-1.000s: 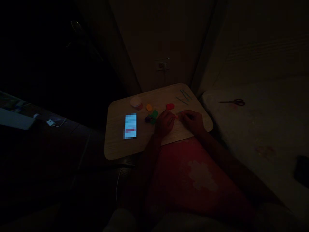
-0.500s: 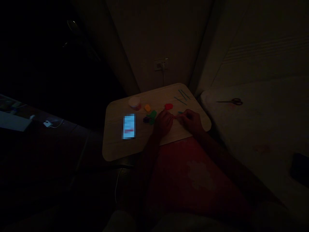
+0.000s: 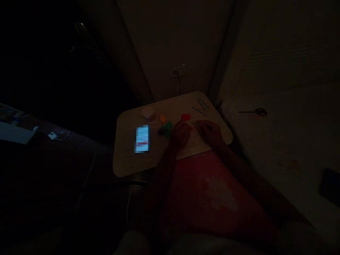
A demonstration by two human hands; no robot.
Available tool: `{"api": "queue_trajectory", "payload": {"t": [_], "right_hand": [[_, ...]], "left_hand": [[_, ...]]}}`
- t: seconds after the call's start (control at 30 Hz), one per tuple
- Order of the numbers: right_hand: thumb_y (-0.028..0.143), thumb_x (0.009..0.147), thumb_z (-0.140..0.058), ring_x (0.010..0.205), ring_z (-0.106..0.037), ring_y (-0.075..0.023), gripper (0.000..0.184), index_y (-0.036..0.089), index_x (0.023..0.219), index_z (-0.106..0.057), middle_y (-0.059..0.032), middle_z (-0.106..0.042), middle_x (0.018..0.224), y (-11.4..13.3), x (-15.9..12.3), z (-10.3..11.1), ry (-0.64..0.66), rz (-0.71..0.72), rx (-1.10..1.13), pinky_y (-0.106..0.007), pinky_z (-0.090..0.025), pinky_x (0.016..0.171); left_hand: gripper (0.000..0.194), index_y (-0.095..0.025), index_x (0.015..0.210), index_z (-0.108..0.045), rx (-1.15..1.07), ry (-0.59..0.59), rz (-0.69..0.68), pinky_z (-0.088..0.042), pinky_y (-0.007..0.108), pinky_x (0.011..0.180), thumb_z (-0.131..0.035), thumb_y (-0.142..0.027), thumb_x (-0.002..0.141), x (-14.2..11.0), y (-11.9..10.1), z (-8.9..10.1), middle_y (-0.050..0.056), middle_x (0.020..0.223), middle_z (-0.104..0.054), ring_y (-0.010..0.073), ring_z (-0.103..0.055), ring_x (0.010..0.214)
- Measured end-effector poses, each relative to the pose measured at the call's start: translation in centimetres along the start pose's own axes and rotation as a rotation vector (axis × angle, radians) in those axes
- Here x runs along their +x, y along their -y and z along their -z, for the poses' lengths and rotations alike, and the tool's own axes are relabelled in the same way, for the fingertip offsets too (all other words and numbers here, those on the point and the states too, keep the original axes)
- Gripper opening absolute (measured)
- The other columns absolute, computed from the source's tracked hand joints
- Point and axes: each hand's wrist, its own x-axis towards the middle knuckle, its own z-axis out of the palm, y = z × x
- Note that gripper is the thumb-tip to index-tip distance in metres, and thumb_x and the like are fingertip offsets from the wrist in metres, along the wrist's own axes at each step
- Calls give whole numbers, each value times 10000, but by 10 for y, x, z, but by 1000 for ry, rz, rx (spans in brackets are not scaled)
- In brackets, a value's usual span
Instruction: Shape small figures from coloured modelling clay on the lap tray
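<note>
My left hand (image 3: 180, 134) is closed, its fingertips pinching a small red piece of what looks like modelling clay (image 3: 191, 128) over the light wooden table (image 3: 124, 163). Just to the right, my right hand (image 3: 210, 131) has its fingers stretched toward that piece, a small gap between them; I make out nothing in it. A bright red clay lump (image 3: 186, 117) lies beyond my left hand. Beside that hand are a green lump (image 3: 167, 127) and a dark purple one (image 3: 160, 131). An orange lump (image 3: 162, 118) sits farther back. The dim light hides fine detail.
Several thin teal sticks (image 3: 199, 110) lie at the table's far right. A round tub (image 3: 148, 112) and a lit phone (image 3: 142, 139) are on the left side. Scissors (image 3: 256, 112) rest on a pale surface to the right. A plugged outlet (image 3: 177, 71) is on the wall.
My right hand's fingers have loosened and drawn away from the red piece. The small teal tip that showed at that hand is out of sight. My left hand has stayed in place.
</note>
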Motion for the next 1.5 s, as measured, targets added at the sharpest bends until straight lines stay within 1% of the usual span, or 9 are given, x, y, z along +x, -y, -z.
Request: {"api": "queue_trajectory", "payload": {"t": [0.1,0.3,0.57,0.7,0.9,1.03,1.17,1.3,1.5], "right_hand": [[382,944,-557,795,-648,-194,362,198,1178,-763,-77,-725,913,-2,0,-1,14,20,7,-343,-526,771],[450,955,-518,632,-581,-156,426,176,1221,-706,-36,-672,779,0,-1,-8,-11,-100,172,-312,-505,647],[435,950,-509,556,-556,-158,316,188,944,-706,-8,-621,622,11,-2,-3,38,-131,129,-287,-464,570],[396,922,-546,573,-573,-161,259,192,856,-690,-7,-628,614,11,-2,-2,50,-116,100,-285,-460,589],[370,851,-638,587,-589,-154,211,222,720,-564,0,-652,624,2,-3,-5,41,-136,131,-267,-441,584],[325,800,-680,566,-592,-151,243,237,700,-477,17,-642,603,-3,-4,-6,33,-135,174,-261,-429,563],[362,798,-705,516,-565,-147,310,245,678,-445,25,-613,561,-1,-3,-7,27,-188,224,-259,-412,517],[444,886,-634,559,-578,-147,288,220,718,-564,-1,-643,627,4,-2,-7,36,-170,263,-266,-442,544],[514,938,-572,543,-542,-139,367,189,935,-741,3,-618,644,9,-2,-3,51,-166,265,-270,-431,538]], "left_hand": [[103,-188,945,-662,16,2,-5,-524,350,877,-562,-185,971,0,1,-1,70,967,-626,207,-619,964],[119,-195,937,-653,16,5,14,-528,363,882,-545,-214,982,0,0,-1,71,969,-628,213,-626,970],[143,-197,954,-671,14,8,10,-529,359,882,-534,-216,989,0,-1,-1,72,969,-637,213,-627,980],[145,-193,948,-670,16,4,-3,-527,355,878,-533,-217,991,0,1,-2,72,963,-635,214,-626,980],[117,-195,937,-654,15,3,2,-530,368,873,-546,-208,979,-1,2,-3,75,970,-636,218,-624,968],[108,-195,941,-655,8,5,6,-527,363,882,-551,-190,973,-1,2,-3,69,967,-635,214,-625,976],[109,-194,946,-658,14,4,3,-526,360,873,-552,-193,973,0,2,-2,75,975,-637,216,-624,976],[128,-195,938,-658,12,0,-3,-525,361,881,-538,-203,984,0,1,-2,71,958,-635,213,-620,962],[138,-196,952,-658,12,1,-2,-531,363,881,-529,-223,992,0,2,-2,75,967,-636,216,-626,977]]}}
